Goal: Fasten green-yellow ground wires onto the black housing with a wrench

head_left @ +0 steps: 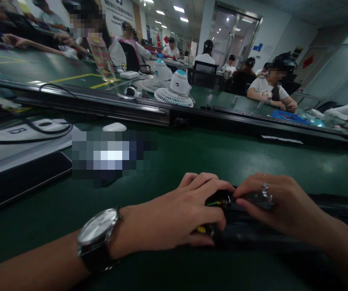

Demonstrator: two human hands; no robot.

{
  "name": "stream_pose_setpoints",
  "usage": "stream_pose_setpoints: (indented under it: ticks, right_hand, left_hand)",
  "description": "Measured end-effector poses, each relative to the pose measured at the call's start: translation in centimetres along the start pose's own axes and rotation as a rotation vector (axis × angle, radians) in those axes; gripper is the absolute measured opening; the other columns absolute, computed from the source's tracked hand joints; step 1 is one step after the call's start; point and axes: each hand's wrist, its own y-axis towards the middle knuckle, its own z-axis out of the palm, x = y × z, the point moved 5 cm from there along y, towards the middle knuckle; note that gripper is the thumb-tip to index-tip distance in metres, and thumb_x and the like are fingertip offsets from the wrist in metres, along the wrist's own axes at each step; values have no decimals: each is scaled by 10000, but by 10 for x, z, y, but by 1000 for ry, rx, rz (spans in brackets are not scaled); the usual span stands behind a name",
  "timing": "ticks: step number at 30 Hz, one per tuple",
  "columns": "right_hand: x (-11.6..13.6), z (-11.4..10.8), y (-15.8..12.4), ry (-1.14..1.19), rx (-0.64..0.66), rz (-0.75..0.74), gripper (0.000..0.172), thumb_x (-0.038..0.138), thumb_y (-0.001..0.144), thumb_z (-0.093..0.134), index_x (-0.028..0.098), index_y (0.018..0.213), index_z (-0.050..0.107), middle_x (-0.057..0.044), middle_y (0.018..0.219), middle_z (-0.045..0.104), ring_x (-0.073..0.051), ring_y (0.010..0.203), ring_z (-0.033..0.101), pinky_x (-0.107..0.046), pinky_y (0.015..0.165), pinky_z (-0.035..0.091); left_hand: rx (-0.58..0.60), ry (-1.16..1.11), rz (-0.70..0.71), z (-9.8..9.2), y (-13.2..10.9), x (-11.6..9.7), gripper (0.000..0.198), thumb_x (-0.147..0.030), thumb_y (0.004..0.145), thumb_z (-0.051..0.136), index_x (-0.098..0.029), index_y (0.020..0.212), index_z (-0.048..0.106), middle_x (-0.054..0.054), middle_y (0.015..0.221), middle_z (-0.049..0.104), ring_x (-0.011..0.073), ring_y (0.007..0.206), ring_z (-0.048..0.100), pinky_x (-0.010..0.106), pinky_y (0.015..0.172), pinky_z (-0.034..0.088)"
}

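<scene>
My left hand (189,210), with a watch (99,232) at its wrist, is wrapped from above round a dark piece with yellow and green parts (219,200). Its fingers cover most of that piece, so the kind cannot be told. At the piece's right end, my right hand (279,200) pinches thumb and forefinger together. What lies in that pinch is too small and dark to name. Under and beside the right hand runs a long, shiny black thing (340,210), blurred and partly hidden by the hand.
On the green table (198,149) lie a white case (114,127), a dark phone-like slab (25,178) and white paper (61,135). A black rail (231,119) crosses behind. Beyond it stand two white fans (178,87) and a clear bottle (101,60). Several people sit at tables.
</scene>
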Motion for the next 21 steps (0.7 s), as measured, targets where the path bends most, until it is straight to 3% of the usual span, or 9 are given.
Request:
stream_pose_setpoints:
  ticks: [3, 10, 14, 17, 21]
  right_hand:
    - [-2, 1, 0, 12, -17, 27, 71, 213, 975, 624, 240, 1027, 663, 0, 912, 731, -171, 789, 662, -305, 724, 472]
    - [1, 4, 1, -4, 12, -7, 88, 172, 973, 606, 225, 1016, 662, -1, 907, 708, -157, 779, 650, -298, 726, 470]
    - [1, 0, -1, 21, 99, -60, 168, 126, 967, 587, 229, 1069, 673, -29, 987, 704, -170, 855, 660, -301, 761, 489]
    - [0, -8, -3, 77, 120, -63, 195, 118, 976, 575, 241, 1084, 683, -29, 1032, 707, -165, 891, 672, -289, 781, 504]
    - [-5, -15, -4, 72, 38, 28, 114, 194, 959, 658, 250, 1051, 696, 7, 959, 723, -140, 817, 685, -245, 710, 507]
  left_hand:
    - [-25, 51, -11, 2, -1, 1, 247, -417, 876, 727, -268, 1067, 681, 75, 1517, 441, 321, 1401, 357, 494, 1109, 305]
    - [-62, 135, 20, 2, 0, -4, 138, -350, 905, 701, -215, 922, 724, 87, 1464, 489, 326, 1385, 371, 474, 1081, 294]
    - [-39, 88, 42, 2, 1, -4, 24, -230, 877, 716, -232, 859, 730, 50, 1467, 488, 296, 1381, 372, 426, 1058, 324]
    - [-23, 66, 68, 2, 1, -4, 111, -168, 855, 721, -267, 904, 730, 27, 1481, 475, 281, 1385, 371, 413, 1062, 332]
    - [-54, 76, 79, 1, 0, -2, 206, -307, 855, 758, -276, 1051, 702, 55, 1476, 485, 298, 1379, 386, 429, 1081, 343]
